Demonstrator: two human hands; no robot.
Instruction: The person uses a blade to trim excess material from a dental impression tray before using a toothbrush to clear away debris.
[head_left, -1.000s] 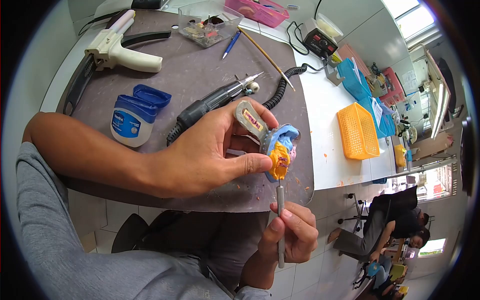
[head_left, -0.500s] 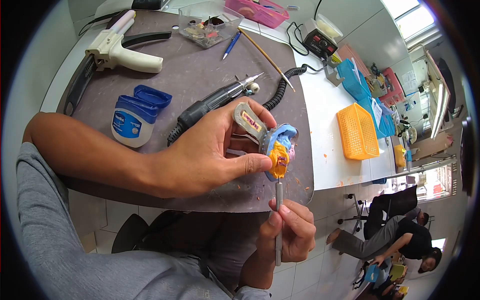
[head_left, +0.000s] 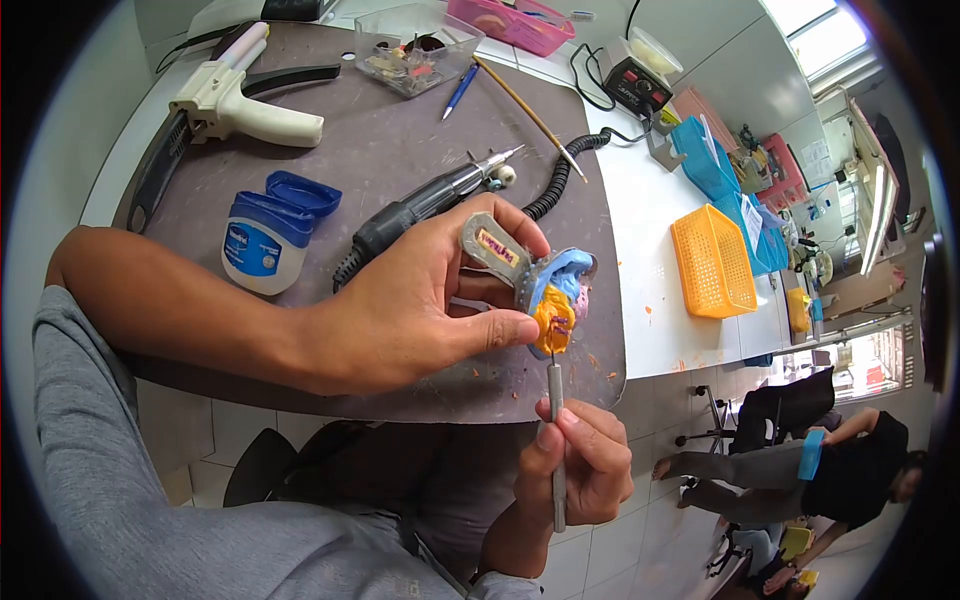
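My left hand [head_left: 400,325] is closed around a metal dental impression tray [head_left: 495,250], whose handle bears a small written label. Blue impression material [head_left: 565,272] and an orange patch [head_left: 553,315] with purple marks fill the tray, with some pink at its far side. Between the thumb and fingers of my right hand [head_left: 590,460] is a slim metal hand instrument [head_left: 558,440], held upright in view. Its thin tip meets the lower edge of the orange material; the exact tip is too small to make out.
On the brown mat [head_left: 400,130] lie a handpiece [head_left: 430,205], a petroleum jelly jar [head_left: 262,250], a dispensing gun [head_left: 235,105], a blue pen [head_left: 460,92], a brush [head_left: 530,115] and a clear box [head_left: 415,60]. A yellow basket [head_left: 712,262] stands right. Another person [head_left: 855,470] is in the background.
The tray has turned slightly and shifted a little left, with the instrument tip following. In the background, the person has moved from a bent posture to a more upright one, holding something blue.
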